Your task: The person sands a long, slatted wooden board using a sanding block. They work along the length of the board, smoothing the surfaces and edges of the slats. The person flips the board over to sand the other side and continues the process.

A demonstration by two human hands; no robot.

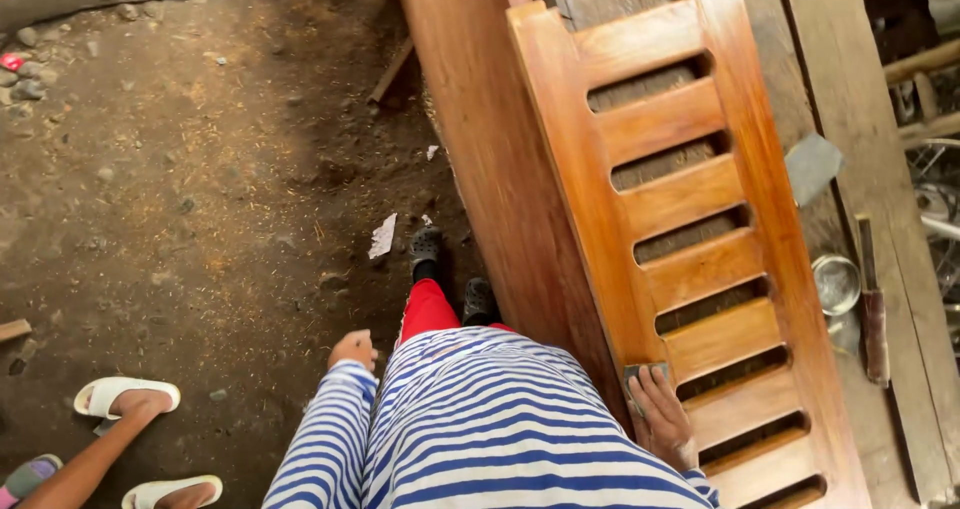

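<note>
A varnished wooden slatted frame (pixel 700 239) lies along a workbench at the right. My right hand (pixel 660 419) presses a small grey sanding pad (pixel 645 377) flat against the frame's left rail, near its lower end. My left hand (pixel 353 349) hangs at my side in a loose fist, above the dirt floor, holding nothing I can see. Both arms are in blue and white striped sleeves.
A wide varnished board (pixel 490 149) leans beside the frame. On the bench (pixel 860 119) lie a grey sheet (pixel 812 166), a metal tin (pixel 836 283) and a chisel-like tool (pixel 873 309). Another person's legs in white sandals (pixel 125 397) stand at the lower left on the dirt floor (pixel 200 169).
</note>
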